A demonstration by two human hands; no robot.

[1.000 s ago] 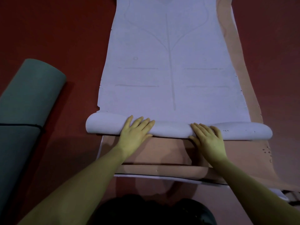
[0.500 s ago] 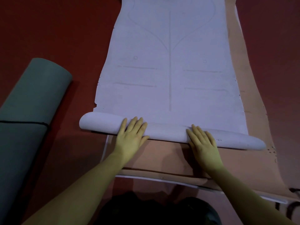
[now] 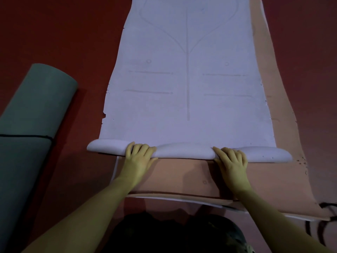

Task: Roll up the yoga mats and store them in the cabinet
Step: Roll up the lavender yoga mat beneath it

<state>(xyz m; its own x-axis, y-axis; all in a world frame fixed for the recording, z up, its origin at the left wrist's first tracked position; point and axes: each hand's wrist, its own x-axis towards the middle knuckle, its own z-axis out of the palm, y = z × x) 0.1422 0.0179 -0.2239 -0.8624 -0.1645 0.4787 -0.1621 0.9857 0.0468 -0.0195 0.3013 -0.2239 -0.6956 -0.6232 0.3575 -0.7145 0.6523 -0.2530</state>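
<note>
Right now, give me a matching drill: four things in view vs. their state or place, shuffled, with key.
Things:
1. green mat
2. lilac mat
3. tan mat
4. hands: left, right

States:
A. flat, lying under another mat
B. curled over the started roll
C. fully rolled, band round it, at the left
D. rolled only at the near end, rest flat

Pairs: 1-C, 2-D, 3-A, 4-B

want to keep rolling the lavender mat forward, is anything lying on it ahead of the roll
Nothing visible does. Both hands, left hand and right hand, grip the roll, and the flat lavender mat ahead lies bare.
</note>
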